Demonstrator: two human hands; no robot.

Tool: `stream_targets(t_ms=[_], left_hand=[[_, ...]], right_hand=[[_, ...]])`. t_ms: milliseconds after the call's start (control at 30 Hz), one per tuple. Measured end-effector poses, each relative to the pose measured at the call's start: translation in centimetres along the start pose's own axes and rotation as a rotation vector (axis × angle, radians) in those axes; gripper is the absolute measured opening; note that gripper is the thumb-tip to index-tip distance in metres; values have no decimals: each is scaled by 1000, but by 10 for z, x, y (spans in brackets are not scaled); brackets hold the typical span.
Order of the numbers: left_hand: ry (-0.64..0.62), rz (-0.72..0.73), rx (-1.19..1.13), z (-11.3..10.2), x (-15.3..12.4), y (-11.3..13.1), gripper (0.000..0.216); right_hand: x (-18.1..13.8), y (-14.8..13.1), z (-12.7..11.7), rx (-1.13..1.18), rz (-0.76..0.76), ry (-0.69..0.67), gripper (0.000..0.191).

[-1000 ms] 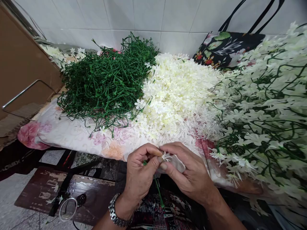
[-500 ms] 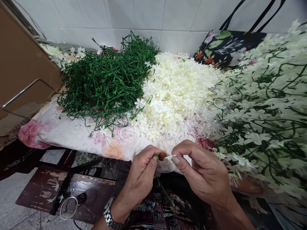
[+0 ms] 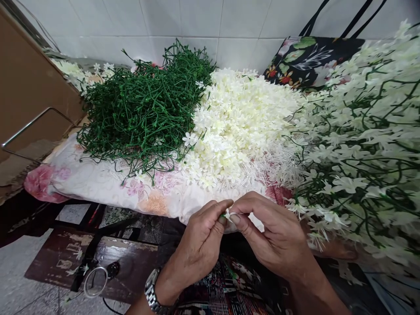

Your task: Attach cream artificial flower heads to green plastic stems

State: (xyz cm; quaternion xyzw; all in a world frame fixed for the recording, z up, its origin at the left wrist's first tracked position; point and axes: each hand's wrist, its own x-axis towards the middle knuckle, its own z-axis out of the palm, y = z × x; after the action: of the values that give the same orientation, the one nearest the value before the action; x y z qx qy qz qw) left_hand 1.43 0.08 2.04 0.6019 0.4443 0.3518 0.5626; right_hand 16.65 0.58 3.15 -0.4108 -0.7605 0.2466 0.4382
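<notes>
My left hand [image 3: 201,238] is closed in a pinch on a green plastic stem, and only the stem's green tip [image 3: 223,215] shows between thumb and forefinger. My right hand [image 3: 274,232] pinches a small white piece [image 3: 229,215], perhaps the thin centre of an artificial flower. The white piece meets the green tip; whether it is seated on it cannot be made out. Beyond my hands lie a heap of green plastic stems [image 3: 144,109] and a pile of white fabric blossoms [image 3: 239,127]. Thin white strands [image 3: 278,166] are spread at the pile's right front.
Finished-looking white flower sprays [image 3: 361,166] crowd the right side. A black floral bag [image 3: 311,61] leans on the tiled wall [image 3: 193,17]. At left stands a brown cardboard panel [image 3: 36,65]; below it are a worn wooden board [image 3: 124,258] and a white ring [image 3: 96,282].
My left hand has moved right and up toward my right hand. The gap between the green tip and the white piece has closed. My right hand has barely shifted.
</notes>
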Motion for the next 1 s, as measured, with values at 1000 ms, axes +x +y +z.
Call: stream_targets(t_ms=[1000], left_hand=[[390, -130, -288, 20, 11, -16, 12]], right_hand=[[-2, 14, 18, -87, 46, 122, 11]])
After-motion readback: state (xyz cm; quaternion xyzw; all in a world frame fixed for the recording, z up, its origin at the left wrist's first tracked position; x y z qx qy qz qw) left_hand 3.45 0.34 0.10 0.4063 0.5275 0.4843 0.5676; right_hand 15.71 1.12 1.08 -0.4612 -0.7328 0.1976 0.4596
